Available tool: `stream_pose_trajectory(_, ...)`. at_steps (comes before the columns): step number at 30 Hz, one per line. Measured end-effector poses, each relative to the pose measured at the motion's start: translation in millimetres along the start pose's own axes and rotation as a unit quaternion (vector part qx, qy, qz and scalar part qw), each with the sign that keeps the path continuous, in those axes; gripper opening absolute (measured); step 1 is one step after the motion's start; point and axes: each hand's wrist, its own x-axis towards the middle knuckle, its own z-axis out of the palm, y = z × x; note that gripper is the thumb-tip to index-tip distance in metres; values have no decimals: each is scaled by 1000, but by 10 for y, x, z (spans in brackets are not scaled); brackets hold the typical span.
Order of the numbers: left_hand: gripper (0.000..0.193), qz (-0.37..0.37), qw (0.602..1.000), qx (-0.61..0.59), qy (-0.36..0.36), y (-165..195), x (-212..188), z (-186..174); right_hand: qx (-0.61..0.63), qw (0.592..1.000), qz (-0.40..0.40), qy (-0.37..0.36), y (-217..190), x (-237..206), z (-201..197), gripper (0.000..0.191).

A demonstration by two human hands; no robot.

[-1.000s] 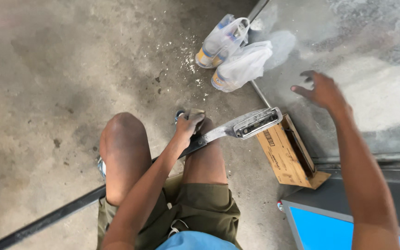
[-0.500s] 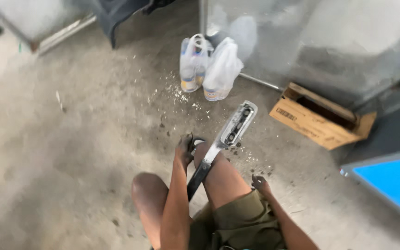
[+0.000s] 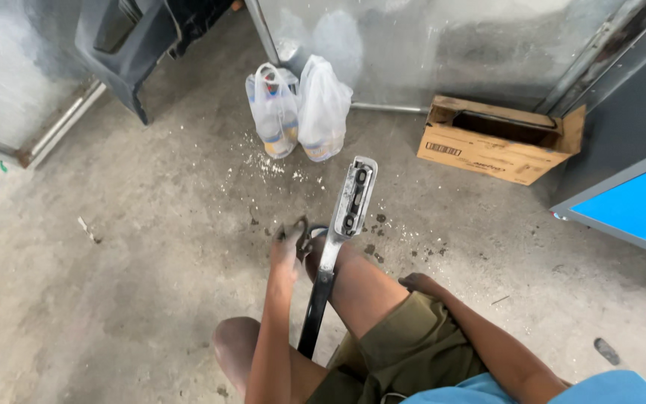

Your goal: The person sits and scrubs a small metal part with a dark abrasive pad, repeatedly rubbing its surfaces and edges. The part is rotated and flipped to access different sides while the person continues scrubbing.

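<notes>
Crouching on a concrete floor (image 3: 114,299), a person steadies a long metal bar (image 3: 336,247) that runs up between the knees, its dark lower stretch passing beside the left forearm and its pale, slotted bracket end (image 3: 356,196) lying on the floor ahead. Seen from the head camera, the left hand (image 3: 290,243) curls around a small dark tool or fitting (image 3: 302,228) just beside the bar, where the dark stem meets the lighter bracket; the fingers are closed on it, though what exactly the piece is stays too small to tell. The right hand (image 3: 419,283) rests flat and loose on the right thigh, fingers relaxed and holding nothing.

Doing this step well looks to depend on keeping the bar from rolling: the knee pressed against the stem serves as a brace, and bringing the idle right hand onto the bracket end would likely steady it further. A firm, square grip at the joint matters, since grit and pale chips (image 3: 278,168) litter the floor around the work.

Behind, two knotted plastic bags (image 3: 300,108) stand against a metal panel (image 3: 443,45). An open cardboard box (image 3: 499,142) sits to the right, near a blue panel (image 3: 637,213).
</notes>
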Motion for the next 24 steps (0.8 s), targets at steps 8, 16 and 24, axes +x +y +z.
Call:
stream_pose_trajectory(8, 33, 5, 994, 63, 88, -182, -99, -161, -14, 1000, -9, -20, -183, -58, -2, 49)
stream_pose_trajectory(16, 28, 13, 993, 66, 97, -279, -66, -197, -30, 998, 42, -37, -140, 3, -7, 52)
stream_pose_trajectory(24, 26, 17, 996, 45, 77, -283, -78, -221, -12, 999, 40, -23, -103, 10, 13, 50)
